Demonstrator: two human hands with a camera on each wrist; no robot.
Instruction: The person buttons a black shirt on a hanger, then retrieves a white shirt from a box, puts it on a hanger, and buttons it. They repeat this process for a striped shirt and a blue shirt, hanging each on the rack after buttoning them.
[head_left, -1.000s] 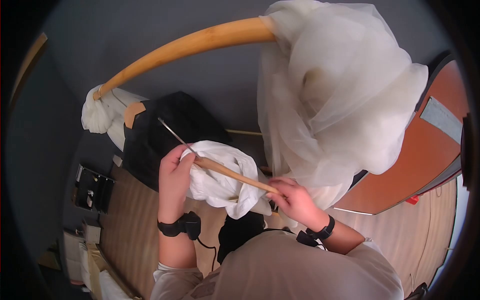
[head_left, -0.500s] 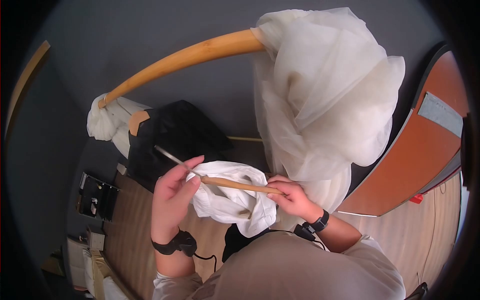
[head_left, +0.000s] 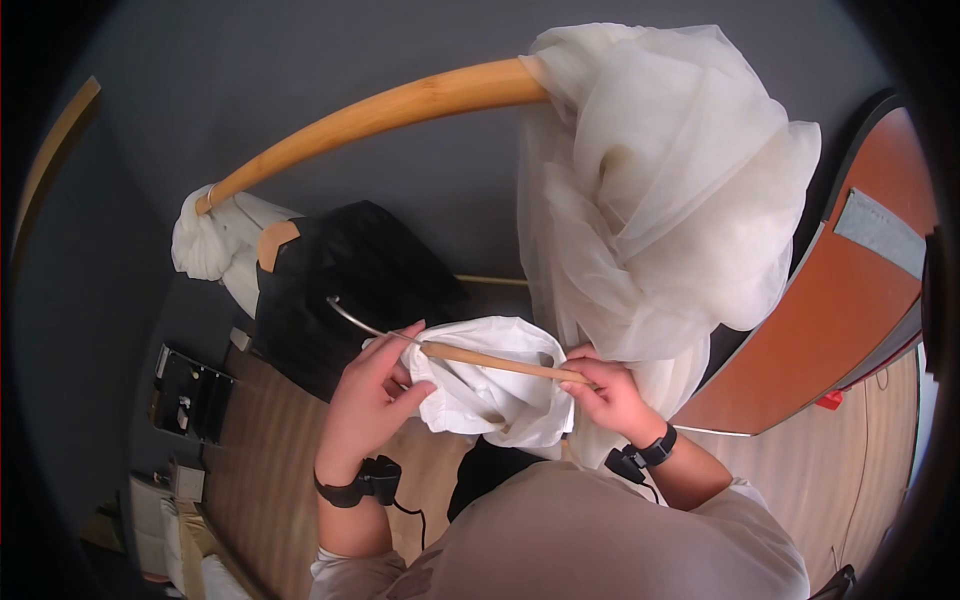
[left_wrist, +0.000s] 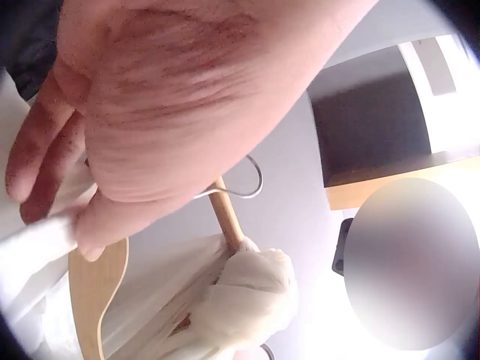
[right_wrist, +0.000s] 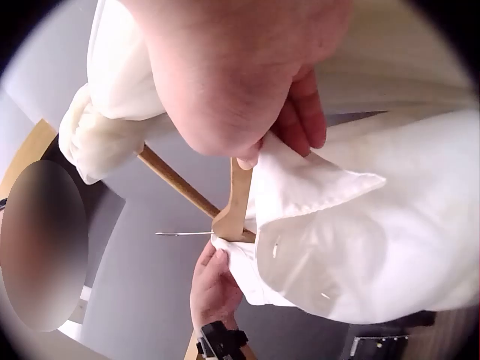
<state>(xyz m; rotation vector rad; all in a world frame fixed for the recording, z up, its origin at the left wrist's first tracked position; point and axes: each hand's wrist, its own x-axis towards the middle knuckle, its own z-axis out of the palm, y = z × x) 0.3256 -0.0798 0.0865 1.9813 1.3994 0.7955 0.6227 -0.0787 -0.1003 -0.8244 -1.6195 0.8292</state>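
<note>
A wooden hanger point(head_left: 490, 359) lies across a white garment point(head_left: 515, 404), its metal hook point(head_left: 352, 318) pointing left. At the hook end my left hand point(head_left: 362, 412) pinches the garment's edge; the cloth point(left_wrist: 37, 251) runs between thumb and fingers in the left wrist view. My right hand point(head_left: 612, 398) grips the hanger's far arm together with cloth. In the right wrist view, the thumb of that hand point(right_wrist: 240, 82) meets the wooden arm point(right_wrist: 238, 196), with a pointed flap of cloth point(right_wrist: 304, 180) beside the fingers. The garment's lower part hangs in loose folds.
A curved wooden rail point(head_left: 380, 115) runs above, with bunched sheer white fabric point(head_left: 670, 180) at right and a smaller bunch point(head_left: 205, 240) at left. Behind my left hand hangs a black garment point(head_left: 350, 270). An orange-brown panel point(head_left: 800, 340) stands at right.
Both hands, the hanger and the white garment have shifted right. My left fingers, spread beside the hook half a second ago, now lie bent at the cloth's edge. The hook has turned, showing its curve.
</note>
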